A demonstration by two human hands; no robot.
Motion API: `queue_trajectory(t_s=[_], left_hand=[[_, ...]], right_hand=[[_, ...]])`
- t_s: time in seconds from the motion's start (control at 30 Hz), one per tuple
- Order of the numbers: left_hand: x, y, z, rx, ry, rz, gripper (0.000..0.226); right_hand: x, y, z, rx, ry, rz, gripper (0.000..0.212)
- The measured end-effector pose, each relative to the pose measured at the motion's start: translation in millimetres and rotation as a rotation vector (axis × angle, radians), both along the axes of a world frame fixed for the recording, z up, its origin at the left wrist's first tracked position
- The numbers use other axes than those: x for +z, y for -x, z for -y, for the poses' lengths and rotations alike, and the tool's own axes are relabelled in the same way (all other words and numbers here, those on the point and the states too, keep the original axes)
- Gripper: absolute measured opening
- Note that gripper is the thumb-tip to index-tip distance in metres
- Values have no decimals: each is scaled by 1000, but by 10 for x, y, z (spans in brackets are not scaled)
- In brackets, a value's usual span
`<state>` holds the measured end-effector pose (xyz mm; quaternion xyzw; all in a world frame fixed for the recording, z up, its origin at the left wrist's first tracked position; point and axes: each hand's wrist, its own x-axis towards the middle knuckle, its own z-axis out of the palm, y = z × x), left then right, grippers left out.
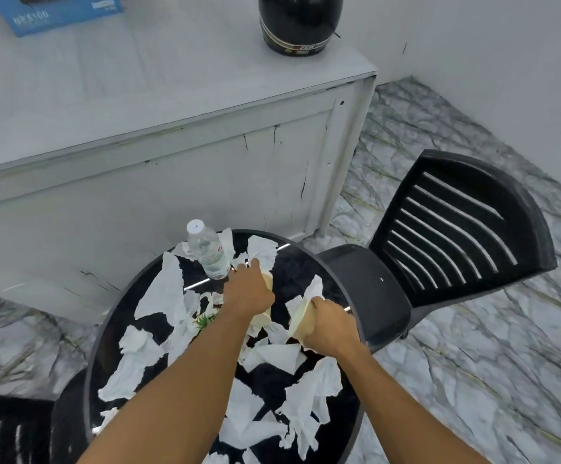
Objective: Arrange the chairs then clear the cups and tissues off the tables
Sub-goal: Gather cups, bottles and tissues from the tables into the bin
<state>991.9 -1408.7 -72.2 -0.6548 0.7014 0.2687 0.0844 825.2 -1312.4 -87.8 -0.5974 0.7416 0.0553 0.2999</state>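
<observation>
The left hand (247, 291) grips one cup (261, 319) mid-surface (299, 266), the right hand (331, 326) grips another cup (302, 321) by the right edge, with tissues (272, 358) lying nearer.

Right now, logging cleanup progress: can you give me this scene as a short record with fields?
left hand: grips a paper cup
right hand: grips a second cup
table: round, black, strewn with tissues
water bottle: upright near the table's far edge
chairs: black chair right of the table; another chair at lower left
task state: tissues not yet cleared
</observation>
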Motion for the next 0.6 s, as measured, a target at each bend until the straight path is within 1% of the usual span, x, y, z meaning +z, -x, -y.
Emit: queue_trajectory(t_s=[0.07,0.17,0.3,0.4,0.5,0.6], left_hand=[[-77,15,20,30,-23,26,75],[-146,40,3,95,-57,14,85],[-83,73,-23,136,-3,-72,80],[156,40,-20,185,114,-227,82],[522,-103,-40,268,276,-380,79],[882,-403,-156,358,434,-460,77]], right_hand=[[-6,36,44,1,11,22,59],[42,69,93,-24,35,53,60],[146,100,145,-86,58,117,61],[353,83,234,-199,159,191,67],[688,-30,359,-325,348,271,65],[1029,-317,451,-394,499,379,73]])
